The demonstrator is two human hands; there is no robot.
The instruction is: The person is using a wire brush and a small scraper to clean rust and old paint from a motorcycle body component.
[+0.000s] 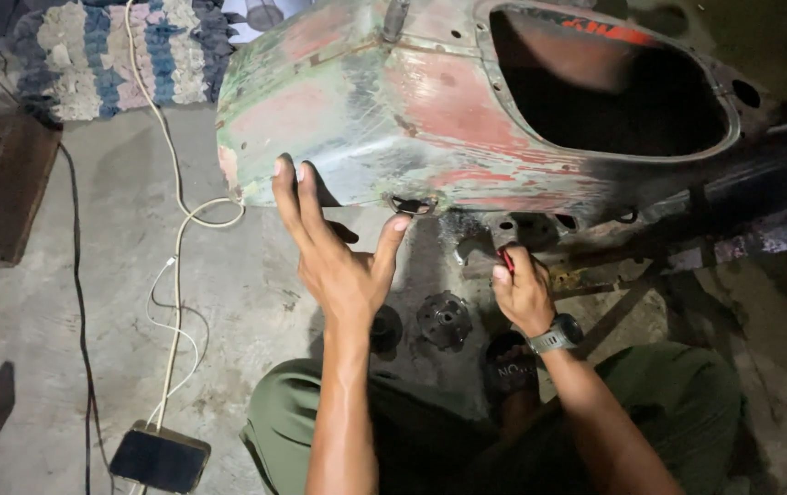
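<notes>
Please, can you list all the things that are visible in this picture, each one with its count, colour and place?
metal body panel: one, worn green and red paint, top centre, with a large dark opening at its right
dark frame rail: one, black, right, running under the panel
round metal parts: two, dark grey, on the floor between the hands
rug: one, blue and cream, top left
wooden box: one, brown, left edge
cables: one white, one black, across the floor at left
phone: one, dark, bottom left, on the white cable
sandal: one, black, below the right wrist
concrete floor: grey
left hand: open, fingers spread against the panel's lower edge
right hand: closed on a small red-handled tool, watch on the wrist
</notes>
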